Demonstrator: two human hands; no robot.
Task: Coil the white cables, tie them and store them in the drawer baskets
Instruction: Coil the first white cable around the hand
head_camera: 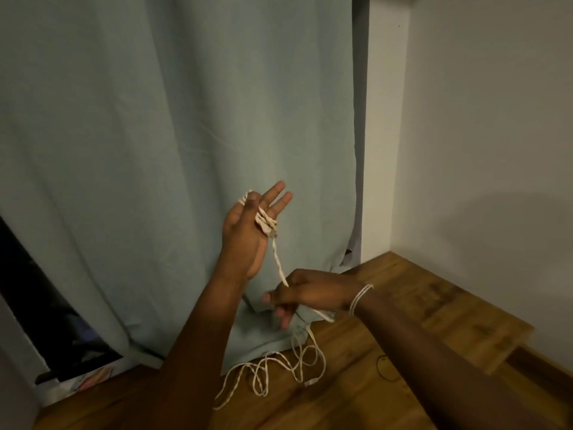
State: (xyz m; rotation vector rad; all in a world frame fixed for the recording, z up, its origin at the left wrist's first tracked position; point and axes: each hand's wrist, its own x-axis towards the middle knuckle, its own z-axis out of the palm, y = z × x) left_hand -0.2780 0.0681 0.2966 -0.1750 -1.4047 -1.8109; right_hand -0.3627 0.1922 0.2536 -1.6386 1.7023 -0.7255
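Cable, white & twisted, runs approx. vertical w/ a slight lean: from turns wound round the left hand it drops down-right to the right hand, then passes under that hand and falls to the wooden surface. Left hand raised, palm up, fingers straight and spread, pointing up-right; several wraps cross the fingers near their base and one loop sits at the thumb side. Right hand lower, just right of the left forearm, knuckles up, fingers curled round the cable, pinching it taut. Slack part lies in loose overlapping loops on the surface below both hands, spread mostly left-right, w/ a small plug end at the right of the pile. White band round the right wrist. Thin dark loop on the surface, right of the pile, apart from it. Pale blue-grey curtain hangs behind the hands, its hem touching the surface; white wall to the right.
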